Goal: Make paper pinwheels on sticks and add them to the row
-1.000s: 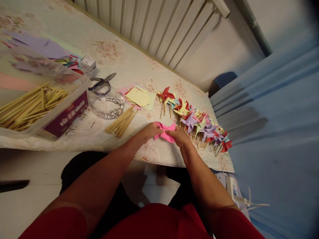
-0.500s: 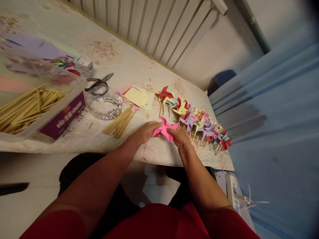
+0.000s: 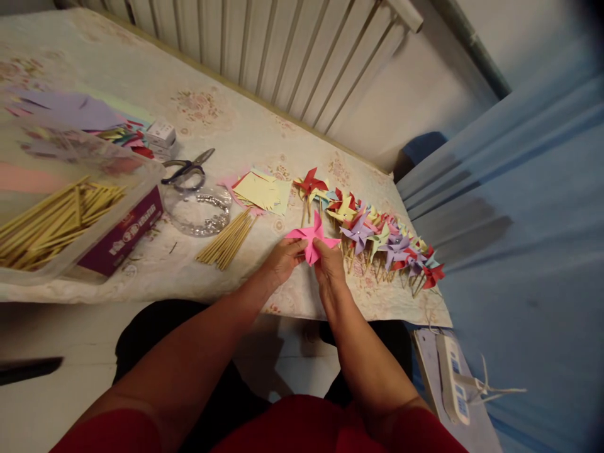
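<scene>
A pink paper pinwheel with folded blades is pinched between both hands above the table's front part. My left hand grips its left lower side, and my right hand has its thumb pressed near the middle. I cannot see any stick on it. Just beyond and to the right lie rows of finished pinwheels on sticks, in red, yellow, purple and other colours. To the left of my hands are a bundle of thin wooden sticks and a stack of cut paper squares.
A clear round dish with shiny small pieces stands left, by the scissors. Farther left is a plastic box of sticks, near small white boxes and purple paper. A radiator backs the table; a blue curtain hangs right.
The pink pinwheel has turned in my hands, so one blade now points away from me. My right hand has shifted left, its thumb nearer the pinwheel's middle.
</scene>
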